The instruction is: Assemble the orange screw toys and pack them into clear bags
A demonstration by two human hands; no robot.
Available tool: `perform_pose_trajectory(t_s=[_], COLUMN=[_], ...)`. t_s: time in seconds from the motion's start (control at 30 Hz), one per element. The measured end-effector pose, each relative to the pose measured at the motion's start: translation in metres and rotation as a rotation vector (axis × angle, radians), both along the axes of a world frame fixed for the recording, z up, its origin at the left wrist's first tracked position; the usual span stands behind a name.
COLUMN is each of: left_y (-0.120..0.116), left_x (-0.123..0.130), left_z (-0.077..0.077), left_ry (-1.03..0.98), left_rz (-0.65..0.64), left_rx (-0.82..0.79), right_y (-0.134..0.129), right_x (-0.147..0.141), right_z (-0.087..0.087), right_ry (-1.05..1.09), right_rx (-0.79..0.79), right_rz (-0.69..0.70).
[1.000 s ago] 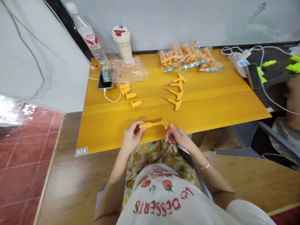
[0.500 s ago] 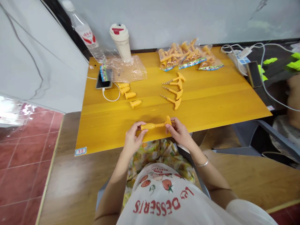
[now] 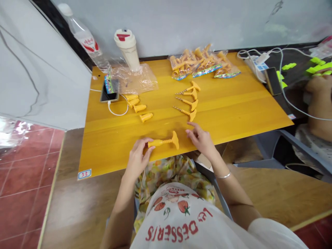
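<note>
My left hand (image 3: 137, 158) grips the capped end of an orange plastic T-handled peg (image 3: 164, 141), whose crossbar points right over the table. My right hand (image 3: 201, 139) is open and holds nothing, with its fingers spread a little to the right of that crossbar. Just above it lie three orange T-handled pegs with bare metal screw tips (image 3: 186, 102), side by side. Several orange plastic caps (image 3: 139, 108) lie in a loose line to the left. Bags of orange parts (image 3: 203, 62) lie at the table's far edge.
The yellow wooden table (image 3: 233, 103) carries a phone on a white charging cable (image 3: 109, 90), a clear plastic sheet (image 3: 135, 79), a tumbler (image 3: 126, 48) and a water bottle (image 3: 83, 38). At right, a co-worker's hand (image 3: 320, 91) is near neon green pieces (image 3: 317, 65).
My right hand has let go of the peg's crossbar and moved away to the right. The peg stays in my left hand. The whole view has shifted slightly.
</note>
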State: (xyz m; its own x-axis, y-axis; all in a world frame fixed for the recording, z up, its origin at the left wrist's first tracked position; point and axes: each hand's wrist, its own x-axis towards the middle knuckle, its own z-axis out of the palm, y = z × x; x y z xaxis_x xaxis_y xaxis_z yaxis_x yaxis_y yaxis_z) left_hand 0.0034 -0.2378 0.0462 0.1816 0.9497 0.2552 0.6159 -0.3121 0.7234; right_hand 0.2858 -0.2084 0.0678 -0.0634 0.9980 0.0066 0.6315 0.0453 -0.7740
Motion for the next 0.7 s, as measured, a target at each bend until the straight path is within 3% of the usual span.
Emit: perform_pose_trajectory(t_s=[0.07,0.13,0.3,0.5,0.6,0.7], left_y=[-0.002,-0.004,0.003,0.068,0.101,0.121], left_x=[-0.003,-0.004,-0.011,-0.022,-0.021,-0.016], left_z=[-0.001,-0.001,0.004,0.020,0.017,0.009], left_ry=[0.029,0.043,0.051,0.206,0.353,0.344], left_rz=[-0.017,-0.033,-0.014,0.066,-0.014,-0.084], left_rx=[-0.021,-0.048,-0.012,0.173,0.142,0.075], right_y=[0.015,0.029,0.050,0.052,0.052,0.054], right_x=[0.011,0.020,0.029,0.031,0.032,0.033], right_z=[-0.001,-0.005,-0.019,-0.021,-0.021,-0.023], right_ry=[-0.243,-0.407,-0.628,-0.650,-0.667,-0.622], right_rx=[0.219,0.341,0.393,0.426,0.411,0.376], right_rz=[-0.071,-0.043,0.140,0.298,0.337,0.327])
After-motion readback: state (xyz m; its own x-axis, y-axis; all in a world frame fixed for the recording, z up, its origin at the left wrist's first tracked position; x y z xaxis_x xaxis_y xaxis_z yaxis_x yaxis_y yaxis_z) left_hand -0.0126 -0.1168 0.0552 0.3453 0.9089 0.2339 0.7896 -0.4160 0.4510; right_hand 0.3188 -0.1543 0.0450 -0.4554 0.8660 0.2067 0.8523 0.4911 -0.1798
